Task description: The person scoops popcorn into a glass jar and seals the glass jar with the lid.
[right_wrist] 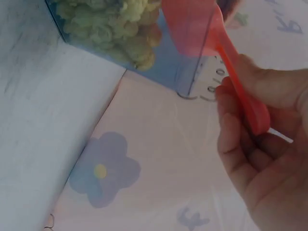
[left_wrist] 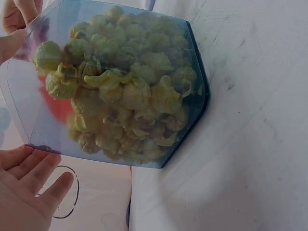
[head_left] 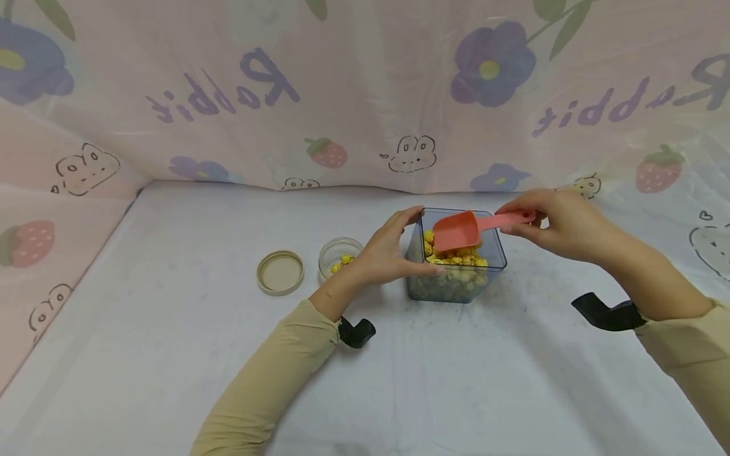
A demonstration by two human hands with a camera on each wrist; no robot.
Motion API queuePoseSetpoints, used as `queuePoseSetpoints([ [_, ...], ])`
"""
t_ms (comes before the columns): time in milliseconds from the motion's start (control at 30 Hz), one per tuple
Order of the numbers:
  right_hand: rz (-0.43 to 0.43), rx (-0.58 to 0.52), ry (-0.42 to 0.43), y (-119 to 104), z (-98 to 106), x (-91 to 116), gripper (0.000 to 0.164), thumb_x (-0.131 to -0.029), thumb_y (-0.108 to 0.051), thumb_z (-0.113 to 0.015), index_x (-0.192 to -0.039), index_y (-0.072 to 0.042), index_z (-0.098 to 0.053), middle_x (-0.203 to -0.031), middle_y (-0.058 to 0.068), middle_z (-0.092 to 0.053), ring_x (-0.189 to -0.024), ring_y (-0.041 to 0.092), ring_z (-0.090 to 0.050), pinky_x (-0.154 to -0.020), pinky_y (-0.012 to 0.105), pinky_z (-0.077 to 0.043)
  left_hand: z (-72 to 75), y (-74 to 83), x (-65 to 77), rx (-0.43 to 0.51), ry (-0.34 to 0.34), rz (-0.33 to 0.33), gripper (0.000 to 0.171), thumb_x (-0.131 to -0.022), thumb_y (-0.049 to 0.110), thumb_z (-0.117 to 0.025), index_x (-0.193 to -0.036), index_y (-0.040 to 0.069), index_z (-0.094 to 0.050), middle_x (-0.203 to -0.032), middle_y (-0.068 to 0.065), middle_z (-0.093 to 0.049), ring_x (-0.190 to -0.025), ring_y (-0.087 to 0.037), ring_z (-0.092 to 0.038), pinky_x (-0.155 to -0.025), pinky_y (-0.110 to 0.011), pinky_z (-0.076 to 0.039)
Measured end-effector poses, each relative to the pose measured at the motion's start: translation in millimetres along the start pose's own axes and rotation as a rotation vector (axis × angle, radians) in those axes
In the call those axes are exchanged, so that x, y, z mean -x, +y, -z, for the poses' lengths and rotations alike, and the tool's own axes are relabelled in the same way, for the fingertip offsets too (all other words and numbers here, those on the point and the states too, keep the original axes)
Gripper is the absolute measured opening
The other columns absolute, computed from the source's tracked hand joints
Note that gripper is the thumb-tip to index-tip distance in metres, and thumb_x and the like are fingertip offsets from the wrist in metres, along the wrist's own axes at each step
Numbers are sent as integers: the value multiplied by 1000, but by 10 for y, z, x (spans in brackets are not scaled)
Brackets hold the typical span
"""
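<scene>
A see-through bluish plastic box [head_left: 439, 288] stands upright on the table, partly filled with yellow popcorn [left_wrist: 130, 91]. My left hand [head_left: 388, 253] holds the box near its rim from the left, thumb along the front wall and fingers at the back. My right hand [head_left: 561, 225] pinches the handle of a coral-pink scoop [head_left: 456, 232] between thumb and fingers. The scoop's bowl is inside the box mouth, over the popcorn, and its handle crosses the right rim. In the right wrist view, the scoop's handle [right_wrist: 236, 79] runs down into the curled fingers.
Left of the box, partly behind the left forearm, a small round clear jar [head_left: 336, 249] holds a few popcorn pieces. A beige round lid [head_left: 281, 272] lies beside it. White cloth covers the table [head_left: 171, 316]; a printed pink curtain [head_left: 365, 95] hangs behind.
</scene>
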State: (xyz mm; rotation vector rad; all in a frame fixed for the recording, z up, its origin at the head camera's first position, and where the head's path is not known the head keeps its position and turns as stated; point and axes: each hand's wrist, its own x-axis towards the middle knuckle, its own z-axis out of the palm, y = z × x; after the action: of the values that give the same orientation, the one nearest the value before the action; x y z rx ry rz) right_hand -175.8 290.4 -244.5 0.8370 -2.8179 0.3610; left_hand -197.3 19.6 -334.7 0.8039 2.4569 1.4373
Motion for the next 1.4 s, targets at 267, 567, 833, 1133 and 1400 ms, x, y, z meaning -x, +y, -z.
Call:
queuePoseSetpoints([
  [267, 74, 79, -28, -113, -35, -60, 24, -78, -2, -76, -102, -4, -71, -89, 3, -66, -77, 19, -58, -65, 38, -50, -4, 13, 2, -1, -7, 3, 102, -71, 37, -84, -151, 16, -25, -150, 0, -35, -139, -19, -33, -113, -43, -33],
  [567, 244, 122, 51, -94, -79, -92, 22, -75, -1, -77, -96, -1, -70, -81, 2, -61, -69, 16, -52, -61, 35, -46, 6, 6, -14, -7, -4, 15, 102, -71, 36, -85, -151, 17, -25, -151, 0, -35, -139, -19, -34, -113, -40, -33],
  [833, 213, -13, 90, 21, -149, -40, 23, -74, 3, -76, -96, -2, -72, -79, -4, -60, -65, 6, -44, -53, 23, -38, -4, -3, -16, 8, 1, 0, 102, -71, 33, -85, -151, 14, -25, -150, -1, -35, -138, -15, -34, -114, -32, -31],
  [1133, 281, -31, 97, -75, -135, 12, 31, -71, 6, -78, -100, -3, -72, -83, -6, -59, -70, 4, -44, -58, 14, -35, -21, -9, -10, 31, 6, -14, 101, -71, 32, -85, -150, 13, -26, -150, -2, -36, -138, -15, -35, -114, -32, -31],
  [1400, 284, -118, 78, 30, -136, 44, 38, -69, 11, -76, -104, -5, -72, -89, -7, -62, -72, 1, -46, -60, 13, -38, -20, -21, -9, 31, 6, -16, 102, -71, 32, -86, -151, 14, -26, -150, -2, -35, -138, -17, -34, -114, -35, -32],
])
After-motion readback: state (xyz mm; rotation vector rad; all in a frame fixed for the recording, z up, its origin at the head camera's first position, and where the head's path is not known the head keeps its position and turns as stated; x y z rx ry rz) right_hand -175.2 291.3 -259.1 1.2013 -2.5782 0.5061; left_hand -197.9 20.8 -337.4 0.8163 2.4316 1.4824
